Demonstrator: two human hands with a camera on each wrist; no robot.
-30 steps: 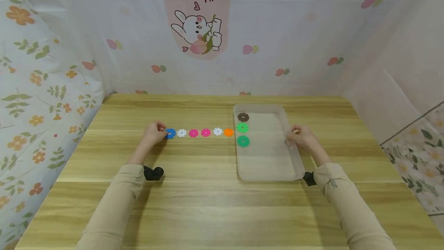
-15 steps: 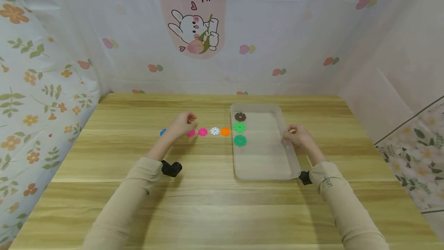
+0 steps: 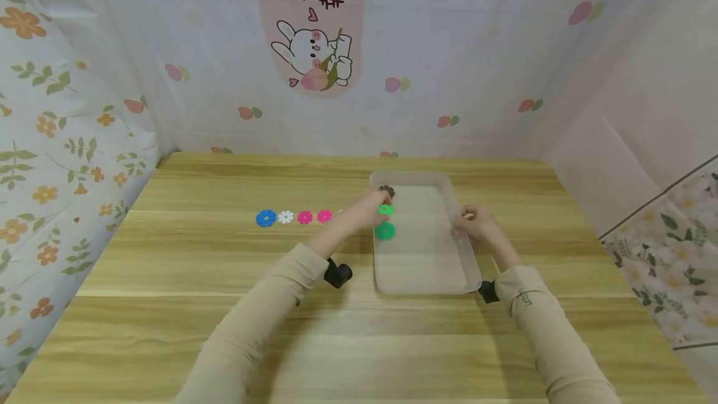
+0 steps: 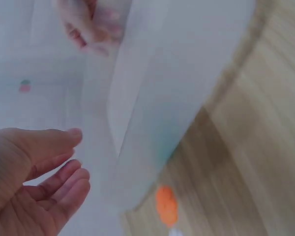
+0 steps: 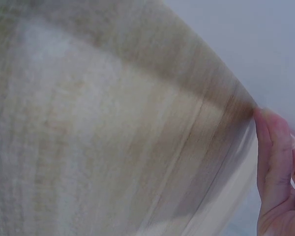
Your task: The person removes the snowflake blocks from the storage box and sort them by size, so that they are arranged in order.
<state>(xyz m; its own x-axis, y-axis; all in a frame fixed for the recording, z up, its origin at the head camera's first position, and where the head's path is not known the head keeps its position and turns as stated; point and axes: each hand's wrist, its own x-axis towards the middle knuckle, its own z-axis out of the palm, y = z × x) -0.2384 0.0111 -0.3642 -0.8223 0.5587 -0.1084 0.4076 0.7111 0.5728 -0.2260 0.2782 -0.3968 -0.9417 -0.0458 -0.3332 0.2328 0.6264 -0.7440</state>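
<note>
My left hand [image 3: 367, 209] hovers over the left side of a translucent plastic tray [image 3: 421, 260]. Its thumb and fingers are relaxed and apart, with nothing between them in the left wrist view. Beneath the fingertips lie a brown snowflake disc [image 3: 387, 190] and a bright green snowflake disc [image 3: 386, 210], both partly covered. A darker green snowflake disc [image 3: 385, 231] shows just in front of them in the tray. On the tray's right side, my right hand [image 3: 479, 223] pinches the rim between thumb and fingers.
Left of the tray, a row on the wooden table [image 3: 168, 329] has a blue disc [image 3: 266, 218], a white disc [image 3: 286, 217] and two pink discs [image 3: 305, 217]. My left forearm hides its right end; the left wrist view shows an orange disc [image 4: 166, 205] there.
My left hand has left the blue disc at the row's left end and travelled right, over the row, to the tray. The right hand keeps its hold on the rim.
</note>
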